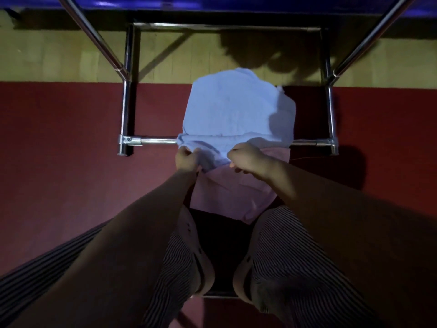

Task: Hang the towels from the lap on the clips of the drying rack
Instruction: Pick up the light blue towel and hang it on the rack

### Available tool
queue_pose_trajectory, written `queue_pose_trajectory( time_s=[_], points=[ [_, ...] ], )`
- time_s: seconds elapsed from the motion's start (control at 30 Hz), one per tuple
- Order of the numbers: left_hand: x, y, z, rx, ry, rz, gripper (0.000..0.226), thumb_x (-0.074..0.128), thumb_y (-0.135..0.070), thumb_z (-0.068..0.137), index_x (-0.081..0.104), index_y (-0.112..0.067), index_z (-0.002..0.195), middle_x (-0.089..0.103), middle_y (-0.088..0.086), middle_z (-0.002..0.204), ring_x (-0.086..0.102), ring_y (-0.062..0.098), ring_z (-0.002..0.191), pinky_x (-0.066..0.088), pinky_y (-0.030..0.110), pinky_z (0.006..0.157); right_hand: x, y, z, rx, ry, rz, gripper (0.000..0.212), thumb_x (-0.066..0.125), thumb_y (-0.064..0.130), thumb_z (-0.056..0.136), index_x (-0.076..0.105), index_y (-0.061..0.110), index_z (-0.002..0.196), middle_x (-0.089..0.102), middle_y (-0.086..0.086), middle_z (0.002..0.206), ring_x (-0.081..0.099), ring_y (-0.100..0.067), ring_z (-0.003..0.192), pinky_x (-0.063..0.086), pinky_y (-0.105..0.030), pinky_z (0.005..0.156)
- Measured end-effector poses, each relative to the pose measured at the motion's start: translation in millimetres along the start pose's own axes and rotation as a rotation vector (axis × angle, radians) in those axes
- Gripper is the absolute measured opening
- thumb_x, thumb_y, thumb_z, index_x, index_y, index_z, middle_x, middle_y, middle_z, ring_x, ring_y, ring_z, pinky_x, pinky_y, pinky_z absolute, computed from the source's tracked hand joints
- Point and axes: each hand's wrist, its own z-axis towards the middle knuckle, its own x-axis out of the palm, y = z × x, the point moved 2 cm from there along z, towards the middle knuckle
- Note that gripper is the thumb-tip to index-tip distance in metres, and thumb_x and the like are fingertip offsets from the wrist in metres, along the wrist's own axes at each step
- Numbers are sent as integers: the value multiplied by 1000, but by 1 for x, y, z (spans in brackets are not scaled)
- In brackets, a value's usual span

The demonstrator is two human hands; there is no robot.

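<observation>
Towel (236, 107) over rack bar (158, 140)

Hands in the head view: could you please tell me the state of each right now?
Left hand: fingers curled on the blue towel, at its near edge.
Right hand: gripping the same edge.

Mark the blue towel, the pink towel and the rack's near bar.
blue towel (234, 107), head view, middle of the cloth spread beyond the bar.
pink towel (231, 192), head view, middle of its visible flat part.
near bar (158, 140), head view, bare tube left of the blue towel.
</observation>
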Motion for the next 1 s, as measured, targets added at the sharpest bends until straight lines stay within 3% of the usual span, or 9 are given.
queue_pose_trajectory(
  time_s=[0.1,0.27,0.37,0.43,0.53,0.63,0.77,0.87,1.0],
  points=[
    [-12,-42,-24,195,135,-27,27,65,-9,72,43,-16,61,47,5,61,44,14,59,41,30,58,-12,18,-15,-57,-46,48,28,43,9,92,43,19,66,50,-8,71,43,-19,62,35,-20,54],
    [-26,-143,-77,368,412,-17,20,63,-14,71,44,-15,71,50,4,64,49,15,60,45,28,57,-40,53,-64,-182,-274,398,32,42,8,94,41,22,65,44,3,70,49,-18,83,46,-35,84],
    [-39,-217,-110,429,543,-32,31,65,-12,70,54,-15,99,56,6,80,57,10,68,50,24,69,-59,97,-111,-383,-370,663,13,47,13,94,51,13,82,47,1,69,49,1,51,40,-8,57],
    [-48,-266,-140,563,660,112,34,63,-8,77,56,-9,111,61,8,90,59,11,80,50,21,74,-79,128,-144,-538,-293,838,17,47,8,95,55,7,110,54,-2,84,53,7,54,37,-2,49],
    [-61,-319,-174,829,583,419,20,64,-7,83,62,-4,104,65,14,94,57,14,88,48,22,79,-107,152,-177,-750,-214,557,31,49,21,96,55,9,124,57,-1,108,55,-6,97,41,-6,73],
    [-63,-336,-190,963,476,470,25,64,-6,81,62,-2,105,66,8,92,58,0,79,48,21,79,-118,151,-183,-763,-165,280,31,51,41,93,57,19,113,62,2,106,58,-9,99,44,-17,80],
    [-49,-314,-195,794,399,353,35,58,1,80,53,1,115,53,-2,74,49,-1,64,41,11,63,-129,136,-180,-687,-81,3,31,58,44,88,60,12,86,56,-3,81,51,-12,79,38,-28,72],
    [-42,-304,-195,630,470,354,20,65,0,78,63,-6,97,58,10,80,51,18,78,43,26,70,-143,125,-183,-644,-114,-52,35,74,42,70,68,11,84,57,-8,83,50,-18,80,37,-32,72],
    [-40,-305,-206,305,803,290,30,64,-12,77,61,-12,107,60,10,97,57,18,90,47,30,77,-158,123,-196,-732,-134,-58,13,73,11,76,67,22,76,67,-6,81,59,-14,78,46,-31,72]
  ],
)
